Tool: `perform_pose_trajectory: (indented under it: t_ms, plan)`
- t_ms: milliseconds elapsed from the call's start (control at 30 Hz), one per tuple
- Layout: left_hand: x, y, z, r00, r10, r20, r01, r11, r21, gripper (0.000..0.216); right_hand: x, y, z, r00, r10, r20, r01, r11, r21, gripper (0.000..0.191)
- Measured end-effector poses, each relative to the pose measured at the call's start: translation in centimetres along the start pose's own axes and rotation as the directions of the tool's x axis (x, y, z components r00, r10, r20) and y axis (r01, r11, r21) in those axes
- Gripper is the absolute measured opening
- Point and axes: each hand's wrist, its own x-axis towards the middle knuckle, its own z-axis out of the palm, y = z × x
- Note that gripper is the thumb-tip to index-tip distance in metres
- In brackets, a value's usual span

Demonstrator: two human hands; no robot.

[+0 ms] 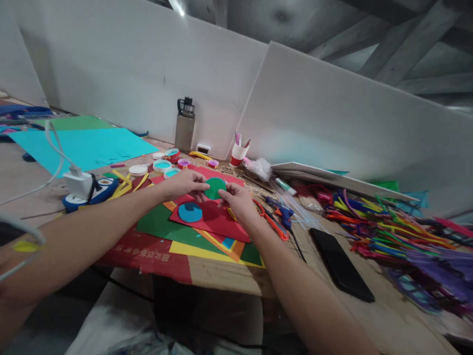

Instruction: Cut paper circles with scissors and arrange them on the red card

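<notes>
Between my two hands is a green disc (pixel 215 189), thin and round, held just above the sheets on the table. My left hand (pixel 188 184) pinches its left edge with thumb and fingers. On the opposite edge, my right hand (pixel 238 199) grips it with the thumb on top. Below the disc lies a blue disc (pixel 189 212) on a red sheet (pixel 218 223). Under that are a green sheet (pixel 155 229), an orange sheet (pixel 231 251) and a yellow sheet (pixel 185 250). My right fingers are partly hidden.
Small paint-coloured tubs (pixel 161 165) sit behind my left hand. A bottle (pixel 185 125) and a paper cup (pixel 238 153) stand near the white panel. To the right are a blue glue gun (pixel 283 212), a black phone (pixel 342 264) and colourful pipe cleaners (pixel 391 229). A power strip (pixel 90 192) lies left.
</notes>
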Motion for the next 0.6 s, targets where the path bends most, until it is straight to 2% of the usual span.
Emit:
perform_pose_trajectory:
  t_ms: [267,600]
  plan:
    - [0.16,-0.37,-0.29,0.999,-0.028,0.040,0.028,1.000,0.006,0.026,0.02,0.26,-0.03,1.000,-0.008,-0.004,0.008,0.999,-0.033,0.025]
    - [-0.19,0.16,0.13,0.999,-0.024,0.024,0.023,0.999,0.043,0.031,-0.43,0.10,0.10,1.000,-0.021,0.009,0.022,0.995,-0.096,0.019]
